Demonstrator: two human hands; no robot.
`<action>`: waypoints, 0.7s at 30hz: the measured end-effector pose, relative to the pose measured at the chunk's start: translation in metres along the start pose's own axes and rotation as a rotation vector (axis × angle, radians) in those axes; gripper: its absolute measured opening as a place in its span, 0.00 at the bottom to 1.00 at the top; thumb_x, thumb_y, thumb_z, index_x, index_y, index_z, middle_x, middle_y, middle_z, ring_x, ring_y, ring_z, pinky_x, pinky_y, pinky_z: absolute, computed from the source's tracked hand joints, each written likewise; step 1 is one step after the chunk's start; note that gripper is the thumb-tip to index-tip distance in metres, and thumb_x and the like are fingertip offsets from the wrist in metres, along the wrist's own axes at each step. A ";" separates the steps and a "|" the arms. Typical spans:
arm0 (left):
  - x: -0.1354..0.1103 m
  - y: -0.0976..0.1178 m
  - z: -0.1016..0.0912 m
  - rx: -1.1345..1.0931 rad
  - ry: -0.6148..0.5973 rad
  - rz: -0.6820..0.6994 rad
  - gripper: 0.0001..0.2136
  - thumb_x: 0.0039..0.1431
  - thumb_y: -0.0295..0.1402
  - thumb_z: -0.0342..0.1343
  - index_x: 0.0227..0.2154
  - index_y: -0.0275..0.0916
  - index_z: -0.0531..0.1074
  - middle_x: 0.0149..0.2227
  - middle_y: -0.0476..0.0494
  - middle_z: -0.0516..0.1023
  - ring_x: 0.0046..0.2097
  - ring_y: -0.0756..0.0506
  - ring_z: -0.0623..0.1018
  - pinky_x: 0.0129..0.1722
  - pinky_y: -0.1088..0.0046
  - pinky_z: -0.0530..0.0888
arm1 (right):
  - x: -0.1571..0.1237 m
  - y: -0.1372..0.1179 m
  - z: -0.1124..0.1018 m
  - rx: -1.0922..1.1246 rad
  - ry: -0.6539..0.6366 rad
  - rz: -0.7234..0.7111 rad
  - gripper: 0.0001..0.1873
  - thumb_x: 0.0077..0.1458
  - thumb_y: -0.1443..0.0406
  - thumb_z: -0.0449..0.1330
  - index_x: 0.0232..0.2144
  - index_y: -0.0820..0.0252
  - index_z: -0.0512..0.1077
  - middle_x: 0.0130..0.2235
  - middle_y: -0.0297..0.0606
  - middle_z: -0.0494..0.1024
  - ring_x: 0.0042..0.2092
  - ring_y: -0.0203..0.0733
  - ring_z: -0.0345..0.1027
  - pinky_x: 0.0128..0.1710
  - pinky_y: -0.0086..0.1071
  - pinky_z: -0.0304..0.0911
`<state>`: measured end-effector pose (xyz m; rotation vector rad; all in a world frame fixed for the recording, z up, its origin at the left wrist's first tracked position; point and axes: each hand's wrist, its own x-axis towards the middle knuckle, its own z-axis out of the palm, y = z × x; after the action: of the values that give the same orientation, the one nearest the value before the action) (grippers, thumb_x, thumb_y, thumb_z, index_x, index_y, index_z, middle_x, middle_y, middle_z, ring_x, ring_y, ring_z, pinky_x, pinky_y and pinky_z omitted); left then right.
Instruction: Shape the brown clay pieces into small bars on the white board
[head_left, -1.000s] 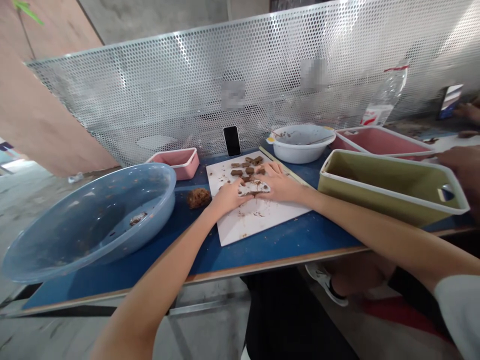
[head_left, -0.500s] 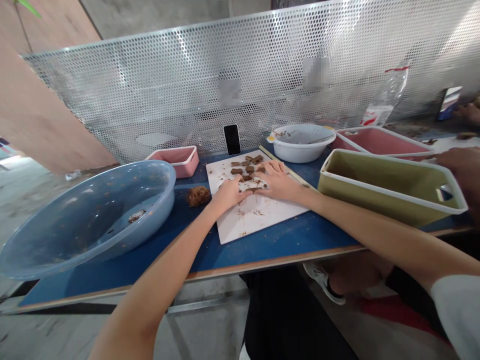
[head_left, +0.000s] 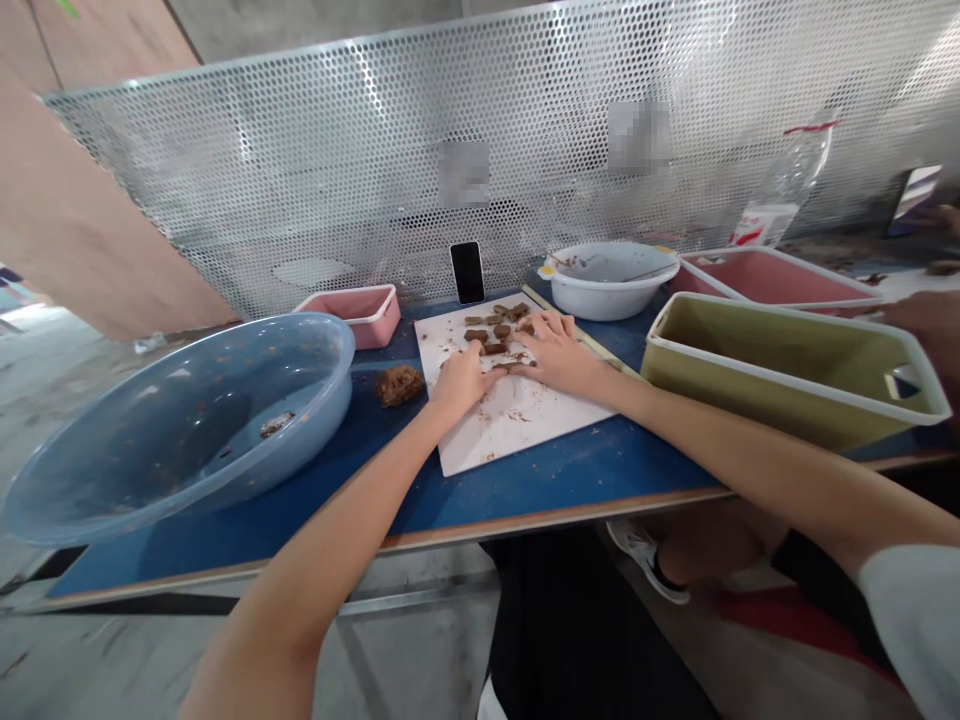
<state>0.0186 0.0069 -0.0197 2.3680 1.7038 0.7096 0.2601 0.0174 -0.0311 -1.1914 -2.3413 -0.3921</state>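
Brown pieces [head_left: 495,331] are touched on the white board [head_left: 525,425] by the flat, spread right hand [head_left: 551,350] and the curled left hand [head_left: 461,378].

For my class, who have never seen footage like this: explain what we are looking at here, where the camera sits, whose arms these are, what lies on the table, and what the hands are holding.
There is no machine here. The camera is worn on a person's head and looks forward and down, so the two bare arms reaching in from below are that person's own. The left hand and right hand are pressed together on a white board, over something small between them; what it is cannot be made out. Just beyond the fingers lie small brown pieces. The board sits on a blue table. On the left stands a big blue bowl, with a brown lump and a small pink tray near it. A phone leans on the metal screen. To the right are a white bowl and a green tub.
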 end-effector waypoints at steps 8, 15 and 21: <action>-0.003 -0.008 -0.009 -0.189 0.036 0.045 0.18 0.73 0.51 0.65 0.50 0.40 0.78 0.25 0.50 0.76 0.31 0.40 0.79 0.41 0.65 0.73 | 0.002 0.005 -0.003 0.055 0.006 0.023 0.28 0.77 0.44 0.55 0.64 0.53 0.79 0.68 0.55 0.73 0.69 0.72 0.60 0.67 0.67 0.59; -0.009 -0.019 -0.010 -0.281 0.146 0.076 0.17 0.79 0.47 0.52 0.49 0.40 0.78 0.23 0.51 0.75 0.25 0.46 0.71 0.31 0.69 0.64 | -0.010 0.010 -0.019 0.126 -0.034 0.062 0.24 0.78 0.52 0.52 0.56 0.53 0.85 0.67 0.53 0.74 0.67 0.70 0.63 0.63 0.66 0.64; -0.018 -0.016 -0.015 -0.318 0.143 0.077 0.15 0.78 0.43 0.52 0.52 0.40 0.78 0.22 0.53 0.71 0.23 0.46 0.70 0.30 0.69 0.63 | -0.015 -0.003 -0.028 0.093 -0.161 -0.160 0.24 0.79 0.50 0.52 0.63 0.45 0.83 0.74 0.49 0.69 0.72 0.71 0.59 0.69 0.70 0.60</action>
<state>-0.0064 -0.0070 -0.0174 2.2149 1.4255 1.0968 0.2734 -0.0075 -0.0156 -1.0303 -2.5735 -0.2456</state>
